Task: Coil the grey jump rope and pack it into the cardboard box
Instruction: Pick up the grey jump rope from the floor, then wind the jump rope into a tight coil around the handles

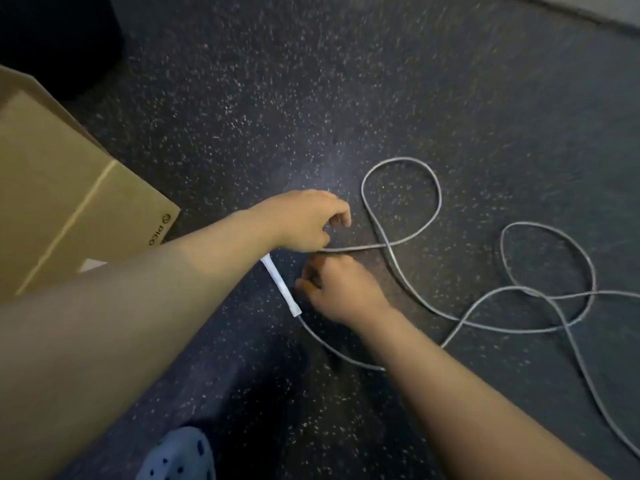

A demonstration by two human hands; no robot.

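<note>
The grey jump rope (401,209) lies in loose loops on the dark speckled floor, trailing off to the right. Its white handle (281,287) slants down from under my left hand (304,220). That hand grips the handle's top end and pinches a strand of rope that runs right from its fingers. My right hand (341,289) hovers just below that strand, fingers curled beside the handle; I cannot tell whether it holds rope. The cardboard box (69,195) stands at the left, its flap towards me.
A blue clog with holes (181,455) shows at the bottom edge. A dark object (59,39) stands at the top left behind the box. A pale strip (595,8) borders the floor at the top right.
</note>
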